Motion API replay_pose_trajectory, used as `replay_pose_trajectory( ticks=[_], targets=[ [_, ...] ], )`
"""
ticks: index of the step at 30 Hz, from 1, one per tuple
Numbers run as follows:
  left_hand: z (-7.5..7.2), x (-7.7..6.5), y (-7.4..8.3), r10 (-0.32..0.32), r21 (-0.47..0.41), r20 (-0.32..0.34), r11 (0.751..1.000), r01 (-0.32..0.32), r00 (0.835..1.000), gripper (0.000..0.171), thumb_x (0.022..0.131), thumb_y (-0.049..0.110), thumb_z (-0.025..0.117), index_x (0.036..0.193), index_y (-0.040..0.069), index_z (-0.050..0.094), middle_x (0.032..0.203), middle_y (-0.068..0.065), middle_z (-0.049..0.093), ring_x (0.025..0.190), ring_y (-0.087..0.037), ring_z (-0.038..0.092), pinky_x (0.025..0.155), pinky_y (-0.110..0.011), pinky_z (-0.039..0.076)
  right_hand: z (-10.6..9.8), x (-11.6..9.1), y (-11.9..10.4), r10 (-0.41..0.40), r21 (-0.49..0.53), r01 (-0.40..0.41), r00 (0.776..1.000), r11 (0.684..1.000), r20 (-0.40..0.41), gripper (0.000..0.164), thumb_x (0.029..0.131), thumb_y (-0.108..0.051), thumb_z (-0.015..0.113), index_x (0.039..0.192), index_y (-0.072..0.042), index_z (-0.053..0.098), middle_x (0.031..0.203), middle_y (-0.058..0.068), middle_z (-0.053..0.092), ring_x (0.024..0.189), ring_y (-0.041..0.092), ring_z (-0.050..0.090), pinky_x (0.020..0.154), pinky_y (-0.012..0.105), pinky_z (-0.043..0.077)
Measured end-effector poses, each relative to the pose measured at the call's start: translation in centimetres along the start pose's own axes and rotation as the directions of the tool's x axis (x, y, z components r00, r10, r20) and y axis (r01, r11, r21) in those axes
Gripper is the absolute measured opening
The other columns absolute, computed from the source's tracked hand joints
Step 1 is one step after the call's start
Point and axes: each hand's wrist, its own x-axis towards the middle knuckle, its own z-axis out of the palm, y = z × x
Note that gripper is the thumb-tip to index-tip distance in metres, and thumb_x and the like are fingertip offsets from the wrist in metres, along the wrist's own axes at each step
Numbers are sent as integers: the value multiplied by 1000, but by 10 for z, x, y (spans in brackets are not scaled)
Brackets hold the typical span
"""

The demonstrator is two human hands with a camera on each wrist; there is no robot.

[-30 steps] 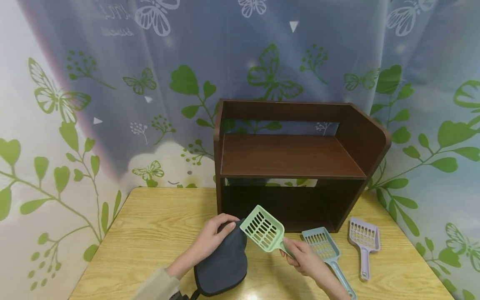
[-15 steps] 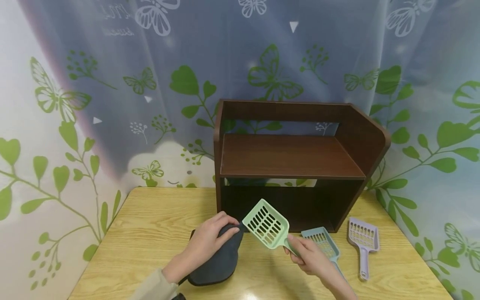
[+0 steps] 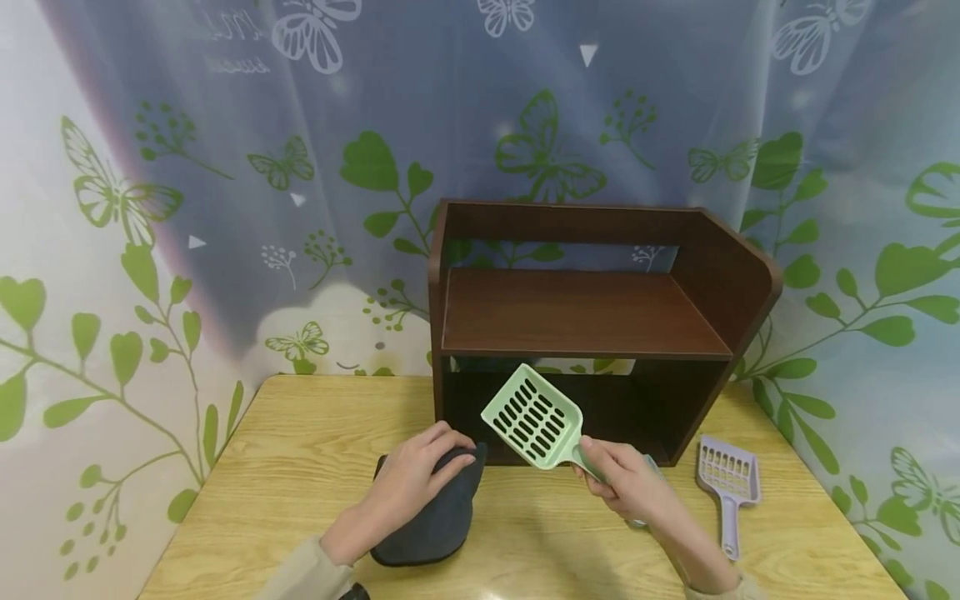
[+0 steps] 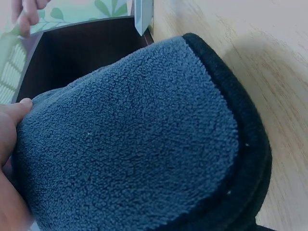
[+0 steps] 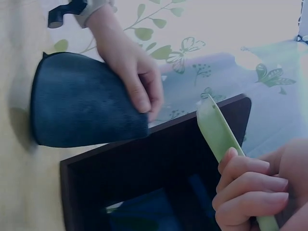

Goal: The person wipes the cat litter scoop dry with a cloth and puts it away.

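My left hand (image 3: 416,479) grips a folded dark blue cloth (image 3: 431,529) by its upper edge, thumb on the near side. Fuzzy pile and a black border show on the cloth (image 4: 130,130) in the left wrist view. My right hand (image 3: 633,483) holds a pale green slotted litter scoop (image 3: 567,448) by its handle, raised before the shelf's lower opening. Fingers curl round that handle in the right wrist view, where the scoop (image 5: 219,130) appears edge-on. A light blue litter scoop (image 3: 651,463) is mostly hidden behind my right hand.
A dark brown two-level shelf (image 3: 585,308) stands at the back of the wooden table (image 3: 322,433). To its front right lies a lilac litter scoop (image 3: 729,529). A patterned curtain (image 3: 225,167) hangs behind and at both sides.
The green scoop has risen, and my right hand has moved up and right, now covering most of the light blue scoop. My left hand has drawn the cloth slightly left, its lower edge rising.
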Motion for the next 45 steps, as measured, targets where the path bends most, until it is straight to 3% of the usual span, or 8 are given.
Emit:
replay_pose_trajectory(
  ticks=[5,9,19,24,27,33,39,45],
  targets=[
    [-2,0,0,43,16,-26,999,-42,999,11,97,27,70,108,23,73,96,12,62,68,1,53,56,-16,43,-5,11,-19,57,-11,-58,996,998,-73,49,112,-37,35,95,6,55,61,-5,37,42,1,26,40,16,23],
    [0,-1,0,79,16,-36,997,-78,996,11,97,25,70,108,23,73,93,12,61,66,2,50,55,-16,41,-7,24,-31,56,24,-54,993,998,-102,51,112,-41,34,102,5,54,64,-2,38,44,5,25,41,21,23],
    [1,-3,-1,78,-5,-37,997,-78,996,11,97,25,69,107,22,73,92,12,60,68,2,49,57,-16,42,-10,68,-66,29,84,-20,994,996,-105,46,113,-32,28,131,6,46,76,1,46,54,10,43,52,25,42],
    [0,-3,-2,76,-12,-44,997,-76,996,11,97,24,70,107,22,73,93,11,61,68,1,50,57,-16,42,-13,92,-79,5,60,0,996,998,-84,45,113,-27,26,134,6,46,78,4,56,56,14,55,57,32,54],
    [0,-3,-2,72,-11,-42,997,-72,997,11,97,25,70,108,22,73,93,11,61,68,2,51,57,-16,43,-14,105,-83,24,22,-22,995,1000,-100,46,113,-29,27,132,4,51,77,3,57,53,14,51,52,31,50],
    [-1,-3,-1,59,-2,-36,998,-59,998,12,98,26,68,108,23,73,94,12,61,69,1,52,58,-17,43,-16,125,-88,80,-29,-86,984,996,-159,46,112,-31,29,131,-1,59,79,4,54,48,10,33,42,25,30],
    [-2,-2,-2,64,0,-53,998,-64,997,11,97,24,69,107,22,73,94,12,61,68,2,51,56,-16,42,-16,143,-92,96,-9,-97,987,995,-127,46,113,-28,29,135,1,57,80,6,55,47,9,32,42,24,27],
    [-3,-3,-1,64,-23,-63,998,-65,996,11,98,23,69,108,24,72,94,13,60,67,4,49,55,-15,41,-15,157,-95,106,-34,-110,990,993,-97,43,113,-25,28,133,3,54,68,5,51,41,8,25,40,23,25]
  ],
)
